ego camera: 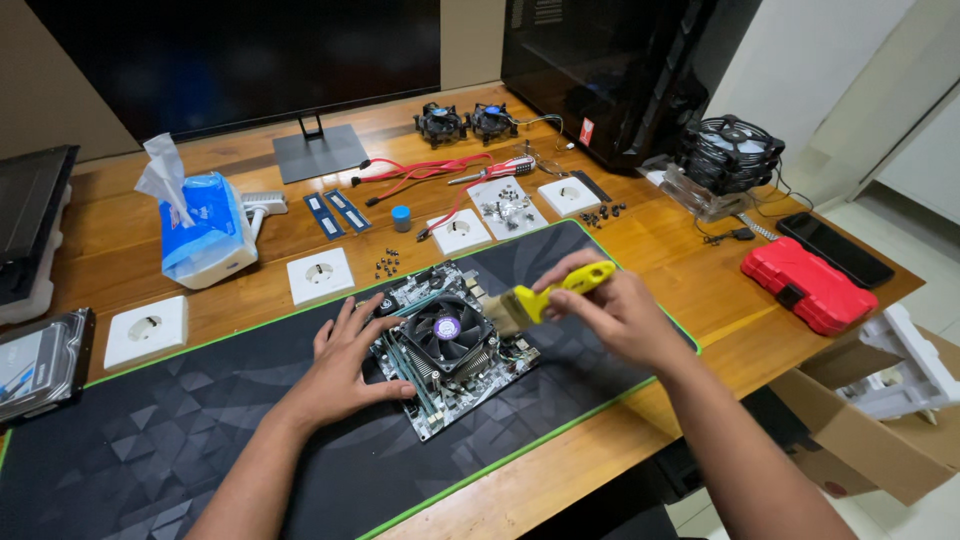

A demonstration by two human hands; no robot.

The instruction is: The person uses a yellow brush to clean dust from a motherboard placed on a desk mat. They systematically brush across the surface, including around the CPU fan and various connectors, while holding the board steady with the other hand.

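Observation:
A green motherboard (pixel 445 385) with a black cooler fan (pixel 447 327) lies on the dark desk mat (pixel 180 420). My left hand (pixel 345 365) rests flat on the mat, fingers spread, touching the board's left edge. My right hand (pixel 615 310) holds a yellow-handled brush (pixel 545 297) by its handle, bristles pointing left over the board's right side beside the fan.
White socket plates (pixel 320 275) and small screws lie behind the mat. A tissue pack (pixel 205 230), memory sticks (pixel 335 212), red cables (pixel 420 170), two small fans (pixel 465 122), a black computer case (pixel 620 70), a red box (pixel 808 285), a hard drive (pixel 40 365) and a cardboard box (pixel 870 430) surround the work area.

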